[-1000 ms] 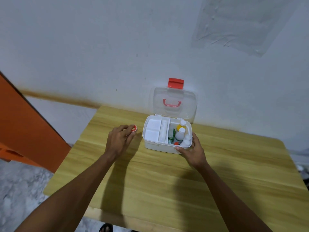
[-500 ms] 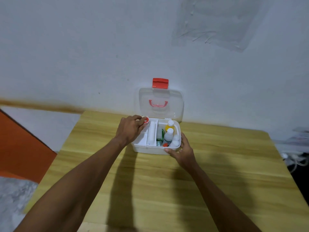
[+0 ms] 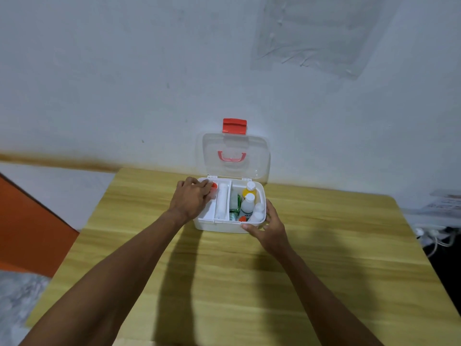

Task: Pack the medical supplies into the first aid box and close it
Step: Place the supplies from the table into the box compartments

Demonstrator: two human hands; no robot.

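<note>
The first aid box [image 3: 219,224] sits open on the wooden surface [image 3: 224,283] by the wall, lid [image 3: 235,157] upright. My left hand [image 3: 192,198] reaches over its rear-left tray compartment, fingers pinching a small red-capped container [image 3: 213,186]. My right hand [image 3: 268,224] cups the front-right corner, fingers spread. Bottle labels are too blurred to read.

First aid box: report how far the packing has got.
Done: bottles and a green packet already sit in the right compartment of the box. In hand: the left hand is lowering a small red-capped item into the left tray, while the right hand steadies the front corner. Left: release that item, then swing down the lid, which stands open, and snap the red latch.
</note>
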